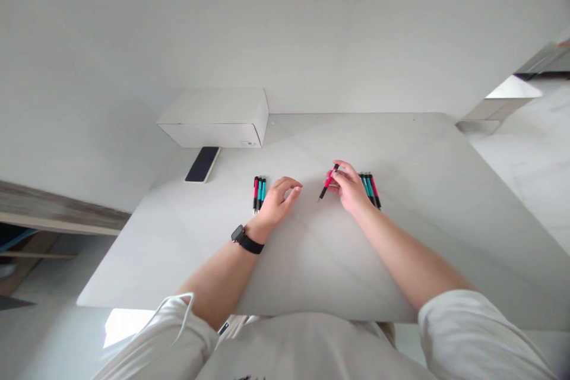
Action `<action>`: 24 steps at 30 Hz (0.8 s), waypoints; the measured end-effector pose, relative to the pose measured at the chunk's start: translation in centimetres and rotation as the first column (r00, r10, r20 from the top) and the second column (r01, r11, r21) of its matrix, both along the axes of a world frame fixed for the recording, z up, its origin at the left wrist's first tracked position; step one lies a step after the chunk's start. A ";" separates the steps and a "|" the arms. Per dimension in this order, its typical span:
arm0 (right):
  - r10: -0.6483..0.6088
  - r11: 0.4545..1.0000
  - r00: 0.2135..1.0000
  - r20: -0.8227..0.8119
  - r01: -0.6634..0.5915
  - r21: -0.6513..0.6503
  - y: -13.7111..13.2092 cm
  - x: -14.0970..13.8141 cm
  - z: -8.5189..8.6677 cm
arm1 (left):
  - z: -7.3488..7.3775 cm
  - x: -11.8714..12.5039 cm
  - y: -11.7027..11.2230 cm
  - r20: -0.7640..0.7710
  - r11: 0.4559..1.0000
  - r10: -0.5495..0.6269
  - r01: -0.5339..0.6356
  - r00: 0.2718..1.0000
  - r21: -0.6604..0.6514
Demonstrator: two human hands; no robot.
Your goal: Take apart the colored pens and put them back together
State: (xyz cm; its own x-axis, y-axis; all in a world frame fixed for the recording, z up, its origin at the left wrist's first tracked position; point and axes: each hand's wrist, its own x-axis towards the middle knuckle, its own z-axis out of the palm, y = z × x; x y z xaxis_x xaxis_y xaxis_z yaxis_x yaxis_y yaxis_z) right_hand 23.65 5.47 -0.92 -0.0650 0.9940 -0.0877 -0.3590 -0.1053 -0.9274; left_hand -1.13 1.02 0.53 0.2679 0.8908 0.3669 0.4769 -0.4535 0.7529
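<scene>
Between the thumb and fingers of my right hand is a red and black pen, tilted with its tip pointing down and to the left. Just right of that hand lies a row of several teal, red and black pens, partly covered by the hand. My left hand rests over the table with its fingers loosely stretched and nothing in them. Beside it, on the left, three pens lie side by side, one red and two teal, their lower ends near the wrist.
A long white box stands against the wall at the back left of the white table. In front of it lies a phone, dark screen up. A black watch is on my left wrist.
</scene>
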 end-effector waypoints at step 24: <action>-0.030 0.999 0.998 -0.050 0.032 0.037 0.0 0.4 1.1 | -0.2 0.1 0.0 -0.021 0.999 -0.026 0.026 0.999 0.026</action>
State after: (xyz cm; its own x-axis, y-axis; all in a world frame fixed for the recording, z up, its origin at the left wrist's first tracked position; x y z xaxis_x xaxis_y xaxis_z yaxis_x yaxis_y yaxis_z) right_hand 24.06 5.43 0.15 -0.0373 0.9982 -0.0479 -0.4070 -0.0590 -0.9115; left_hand -1.03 1.03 0.33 0.2986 0.8738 0.3838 0.4805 -0.4851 0.7306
